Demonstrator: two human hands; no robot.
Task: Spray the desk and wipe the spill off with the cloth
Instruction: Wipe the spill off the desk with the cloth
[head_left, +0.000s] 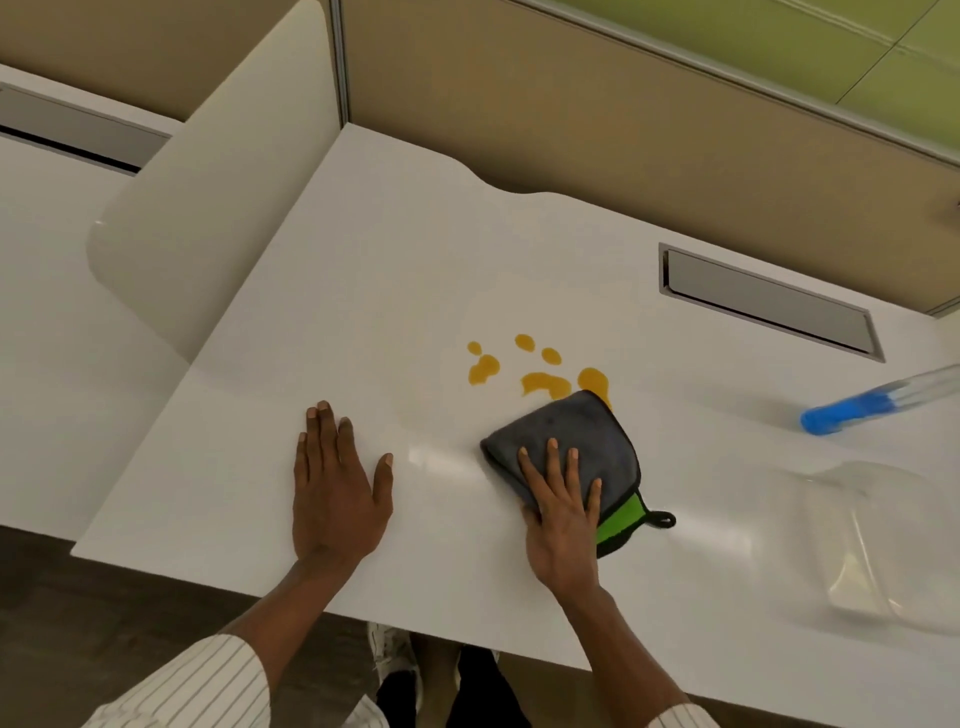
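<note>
Several orange-yellow spill blobs (540, 382) lie on the white desk (395, 291). A folded grey cloth (571, 431) with a green underside and a black loop sits just in front of them, its far edge touching the nearest blobs. My right hand (563, 514) presses flat on the cloth's near half, thumb at its left edge. My left hand (335, 488) rests palm down on the bare desk to the left, fingers apart, holding nothing. A spray bottle (852, 408) with a blue head and clear body shows blurred at the right edge.
A clear plastic container (883, 545) stands at the right, near the desk's front edge. A grey cable hatch (763, 301) is set into the desk at the back right. A beige divider panel (208, 218) borders the desk on the left. Partition walls stand behind.
</note>
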